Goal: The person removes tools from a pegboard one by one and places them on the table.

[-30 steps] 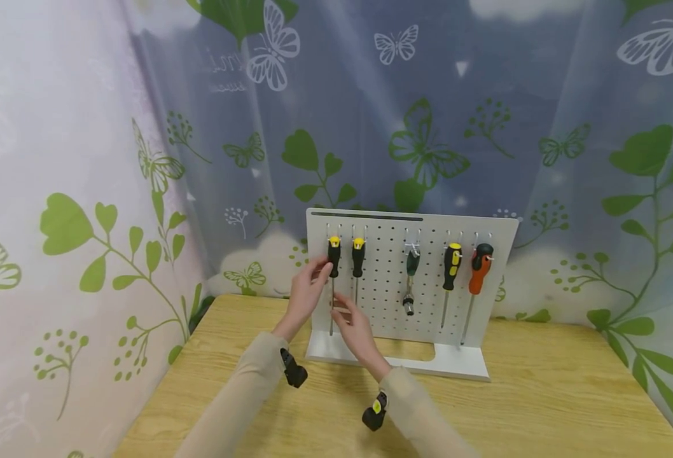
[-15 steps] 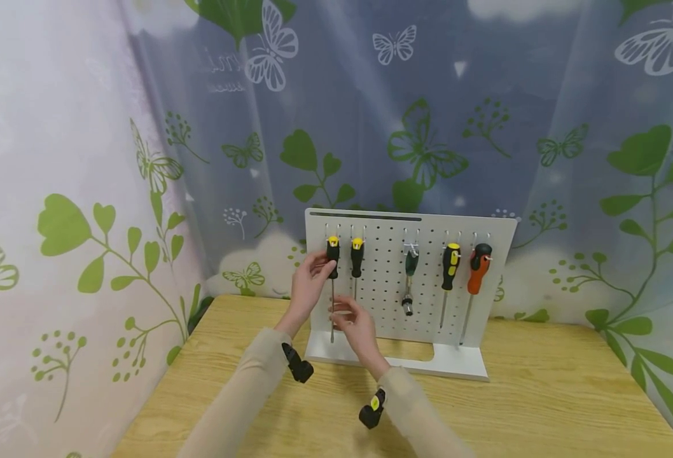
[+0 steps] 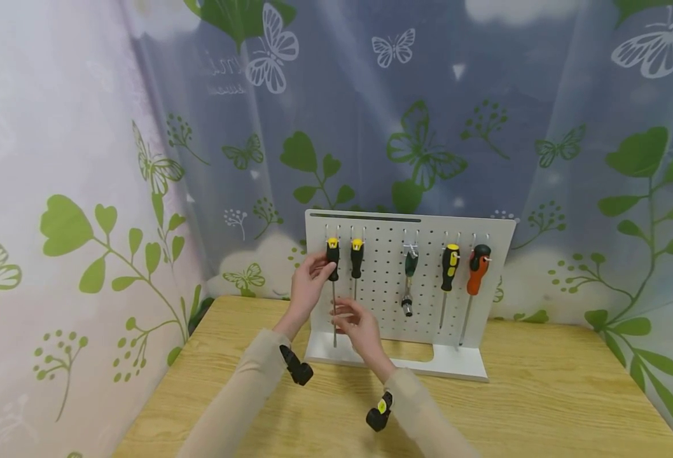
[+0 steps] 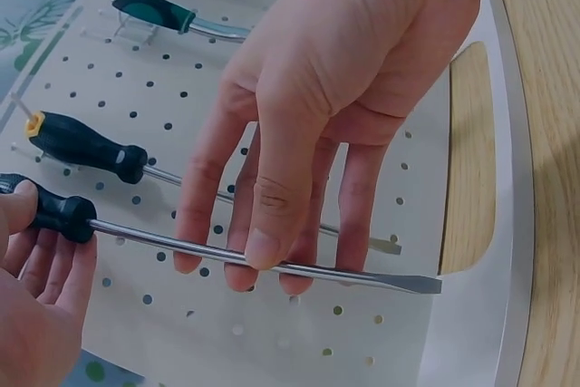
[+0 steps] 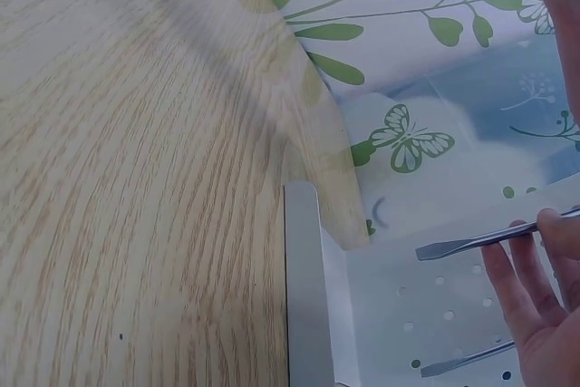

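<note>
Looks like you're only getting partway with the leftmost screwdriver [image 3: 333,252] just below mid-frame, left hand [image 3: 306,286] pinching its handle, right hand [image 3: 360,327] pinching its shaft, while four other tools [image 3: 357,259] are hanging rightward on the pegboard [image 3: 387,296].

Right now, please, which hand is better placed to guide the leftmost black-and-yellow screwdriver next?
Probably the left hand: it grips the black handle; the right hand pinches the metal shaft lower.
</note>
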The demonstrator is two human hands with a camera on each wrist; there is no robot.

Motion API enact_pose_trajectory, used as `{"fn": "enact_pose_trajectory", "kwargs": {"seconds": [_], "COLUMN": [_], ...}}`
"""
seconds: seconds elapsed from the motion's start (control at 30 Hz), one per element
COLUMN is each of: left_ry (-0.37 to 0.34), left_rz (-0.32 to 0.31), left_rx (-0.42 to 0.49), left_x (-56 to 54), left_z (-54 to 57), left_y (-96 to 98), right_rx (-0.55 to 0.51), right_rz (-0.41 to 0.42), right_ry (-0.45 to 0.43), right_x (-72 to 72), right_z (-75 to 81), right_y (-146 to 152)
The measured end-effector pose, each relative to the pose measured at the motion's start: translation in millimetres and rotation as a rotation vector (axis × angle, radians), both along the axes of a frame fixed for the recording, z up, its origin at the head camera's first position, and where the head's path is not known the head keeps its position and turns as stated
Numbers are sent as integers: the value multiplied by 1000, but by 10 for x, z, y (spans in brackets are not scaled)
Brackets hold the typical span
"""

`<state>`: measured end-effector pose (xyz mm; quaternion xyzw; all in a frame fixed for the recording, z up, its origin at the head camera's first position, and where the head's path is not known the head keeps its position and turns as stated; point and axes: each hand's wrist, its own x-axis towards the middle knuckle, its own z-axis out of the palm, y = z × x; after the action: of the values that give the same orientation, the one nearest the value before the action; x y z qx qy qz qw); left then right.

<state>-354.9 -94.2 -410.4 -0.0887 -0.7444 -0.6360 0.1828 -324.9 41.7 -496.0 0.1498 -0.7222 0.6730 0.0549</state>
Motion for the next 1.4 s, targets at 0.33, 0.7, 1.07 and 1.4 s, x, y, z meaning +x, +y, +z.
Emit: {"fn": "enact_pose_trajectory", "kwargs": {"seconds": [0.33,0.7,1.07,1.4], "left_ry": [-82,-139,-162,-154], "left_rz": [-42,-102,-123,-137], "left_rx": [50,99,112,105], "left_x": [110,210,316,367], "left_z": [26,118,241,290], "left_y": [-25,-43,-33,-34], "right_rx": [6,5,7,-12], "right_rz": [73,137,176,191], "right_ry": [-6,-1,-17,-20], "right_x": [135,295,391,449], "right_z": [68,146,250,312], "right_y": [70,171,221,227]}}
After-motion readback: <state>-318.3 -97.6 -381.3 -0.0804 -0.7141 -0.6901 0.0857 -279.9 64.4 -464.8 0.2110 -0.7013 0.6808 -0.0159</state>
